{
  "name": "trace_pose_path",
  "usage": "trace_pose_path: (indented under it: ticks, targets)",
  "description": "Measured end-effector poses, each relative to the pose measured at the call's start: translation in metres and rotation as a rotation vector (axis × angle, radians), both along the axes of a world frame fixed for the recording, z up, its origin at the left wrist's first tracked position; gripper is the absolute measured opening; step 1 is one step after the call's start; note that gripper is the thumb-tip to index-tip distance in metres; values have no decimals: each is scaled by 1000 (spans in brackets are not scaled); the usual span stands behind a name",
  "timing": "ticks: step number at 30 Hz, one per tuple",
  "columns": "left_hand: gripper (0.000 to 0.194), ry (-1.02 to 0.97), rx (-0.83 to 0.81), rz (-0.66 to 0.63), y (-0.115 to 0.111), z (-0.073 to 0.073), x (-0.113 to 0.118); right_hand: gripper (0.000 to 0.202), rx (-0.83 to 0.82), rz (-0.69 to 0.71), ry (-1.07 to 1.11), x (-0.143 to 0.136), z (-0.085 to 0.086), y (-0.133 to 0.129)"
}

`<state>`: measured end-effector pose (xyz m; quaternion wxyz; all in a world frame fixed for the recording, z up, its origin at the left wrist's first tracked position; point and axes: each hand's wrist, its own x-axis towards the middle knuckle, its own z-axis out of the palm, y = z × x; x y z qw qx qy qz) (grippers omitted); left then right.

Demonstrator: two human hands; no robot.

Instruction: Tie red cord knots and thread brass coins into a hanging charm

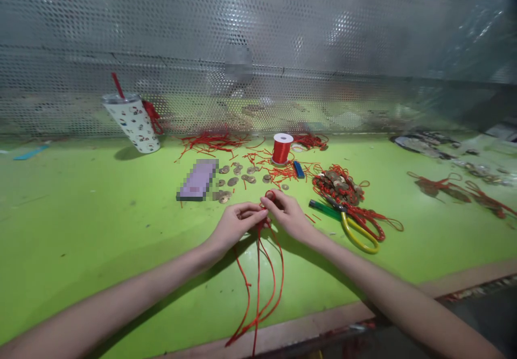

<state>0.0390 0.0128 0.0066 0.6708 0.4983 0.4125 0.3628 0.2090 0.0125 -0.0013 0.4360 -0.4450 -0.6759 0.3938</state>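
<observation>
My left hand (239, 223) and my right hand (287, 214) meet above the middle of the green table. Both are closed, fingertips pinching a red cord (258, 273) whose several long strands hang down past the table's front edge. A small round of the cord shows at the right fingertips; whether a coin is inside it I cannot tell. Beyond my hands lie several loose brass-coloured coins (233, 181). To the right of my right hand are scissors (359, 235) with one yellow and one red handle, and a green-handled tool (325, 209) beside them.
A red cord spool (283, 149) stands among red scraps, with a blue lighter (298, 169) near it. A pile of corded coins (337, 184) lies right of it. A phone-like slab (197, 180) and a tumbler with straw (131, 122) are on the left. Perforated mesh (258, 68) closes the back.
</observation>
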Motion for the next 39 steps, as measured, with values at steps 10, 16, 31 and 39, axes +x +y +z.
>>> trace_pose_path:
  ticks: [10, 16, 31, 39]
  targets:
    - [31, 7, 101, -40, -2, 1, -2, 36, 22, 79, -43, 1, 5, -3]
    - [28, 21, 181, -68, -5, 0, -1, 36, 5, 110, -40, 2, 4, -3]
    - [16, 52, 198, 15, -11, 0, 1, 27, 159, 51, -120, -6, 0, -8]
    - [16, 23, 210, 10, -10, 0, 0, 30, 126, 27, -81, -8, 0, -9]
